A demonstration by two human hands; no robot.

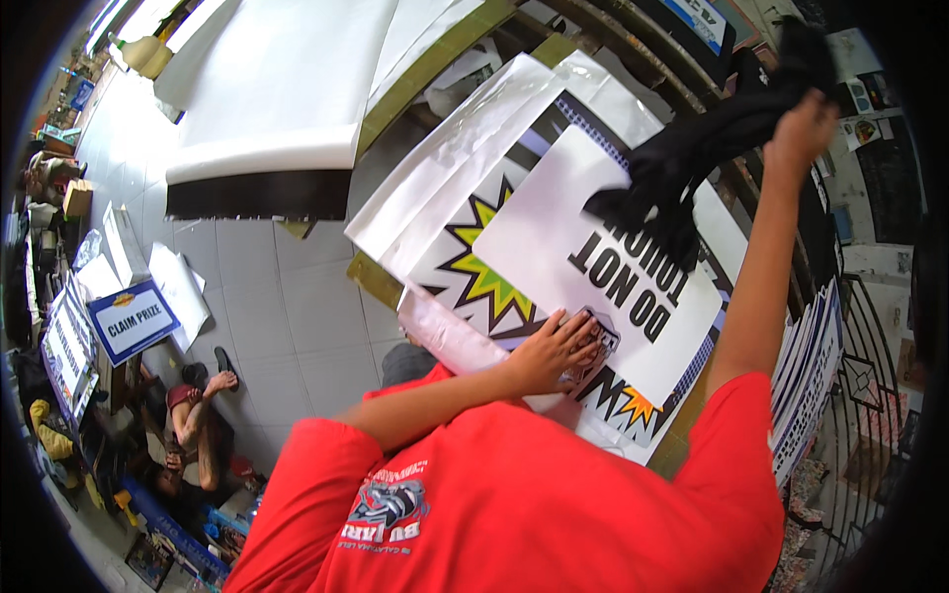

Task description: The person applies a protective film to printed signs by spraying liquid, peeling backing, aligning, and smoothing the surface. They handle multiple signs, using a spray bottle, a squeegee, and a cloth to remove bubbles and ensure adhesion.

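A large printed sheet (534, 237), white with bold black lettering and green and orange starbursts, lies in front of me. My left hand (559, 351) rests flat on its near edge, fingers stretched out beside a small dark emblem. Up at the right, my right hand (799, 133) is closed around a black cloth (682, 158). Part of the cloth hangs over the sheet and covers some of its lettering. Under the printed sheet, glossy white sheeting (445, 148) spreads out toward the far left.
White roll material (277, 99) with a black lower edge stands at the upper left. A person (193, 415) sits low on the tiled floor (297, 296) at the left, near a blue-bordered sign (133, 321). Several boards (806, 366) lean beside a metal grille (865, 385) at the right.
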